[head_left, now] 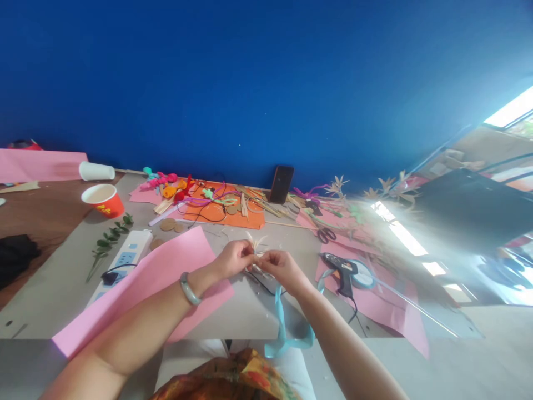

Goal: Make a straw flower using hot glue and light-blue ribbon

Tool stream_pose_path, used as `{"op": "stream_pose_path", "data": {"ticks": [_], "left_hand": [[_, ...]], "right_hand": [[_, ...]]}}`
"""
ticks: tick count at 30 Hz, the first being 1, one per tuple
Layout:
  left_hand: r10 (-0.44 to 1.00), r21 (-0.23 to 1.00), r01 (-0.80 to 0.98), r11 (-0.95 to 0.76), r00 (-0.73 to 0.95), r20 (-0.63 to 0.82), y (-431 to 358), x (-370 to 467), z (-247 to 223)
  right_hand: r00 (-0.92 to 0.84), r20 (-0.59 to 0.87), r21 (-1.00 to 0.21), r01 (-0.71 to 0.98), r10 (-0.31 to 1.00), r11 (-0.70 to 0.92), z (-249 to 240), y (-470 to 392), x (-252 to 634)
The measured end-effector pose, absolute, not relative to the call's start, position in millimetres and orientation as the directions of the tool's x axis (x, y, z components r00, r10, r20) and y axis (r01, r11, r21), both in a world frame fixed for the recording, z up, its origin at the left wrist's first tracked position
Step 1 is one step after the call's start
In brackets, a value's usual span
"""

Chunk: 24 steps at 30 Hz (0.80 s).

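Observation:
My left hand [233, 258] and my right hand [280, 266] meet over the grey table [62, 283], both pinching a small bundle of pale straw strips [257, 245] held between the fingertips. A silver bracelet [189, 289] circles my left wrist. Under my left forearm lies a pink paper sheet [162, 266]. A light blue ribbon [287, 328] hangs off the table edge below my right hand, next to a thin black cord [262, 283].
A black glue gun [343, 272] lies right of my hands on pink paper. Scissors [327, 234], an orange sheet [229, 214] with pipe cleaners, a phone [281, 183], a white power strip [122, 258], a green sprig [106, 244] and a red cup [104, 200] surround the work spot.

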<state>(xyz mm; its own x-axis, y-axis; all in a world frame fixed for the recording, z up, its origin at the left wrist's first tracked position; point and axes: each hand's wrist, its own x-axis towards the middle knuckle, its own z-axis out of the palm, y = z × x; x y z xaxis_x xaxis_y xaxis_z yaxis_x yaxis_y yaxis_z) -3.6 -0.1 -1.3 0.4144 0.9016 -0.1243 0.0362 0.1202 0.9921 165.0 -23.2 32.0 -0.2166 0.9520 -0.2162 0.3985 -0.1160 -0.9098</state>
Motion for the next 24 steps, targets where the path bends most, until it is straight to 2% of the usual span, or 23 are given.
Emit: {"op": "stream_pose_path", "data": {"ticks": [8, 12, 19, 24], "left_hand": [[0.881, 0.957, -0.146, 0.251, 0.444, -0.163, 0, 1, -4], [0.865, 0.95, -0.181, 0.256, 0.482, -0.141, -2, -2, 3], [0.87, 0.951, -0.166, 0.261, 0.468, -0.157, -3, -3, 4], [0.895, 0.975, -0.046, 0.218, 0.408, -0.181, 0, -3, 3]], "right_hand": [[-0.255, -0.218, -0.917, 0.385, 0.942, -0.108, 39, -23, 169], [-0.281, -0.259, -0.938, 0.303, 0.924, -0.171, 40, -24, 172], [-0.3, -0.263, -0.951, 0.243, 0.917, -0.193, 36, -26, 173], [-0.222, -0.201, -0.926, 0.361, 0.954, -0.112, 34, -28, 167]]}}
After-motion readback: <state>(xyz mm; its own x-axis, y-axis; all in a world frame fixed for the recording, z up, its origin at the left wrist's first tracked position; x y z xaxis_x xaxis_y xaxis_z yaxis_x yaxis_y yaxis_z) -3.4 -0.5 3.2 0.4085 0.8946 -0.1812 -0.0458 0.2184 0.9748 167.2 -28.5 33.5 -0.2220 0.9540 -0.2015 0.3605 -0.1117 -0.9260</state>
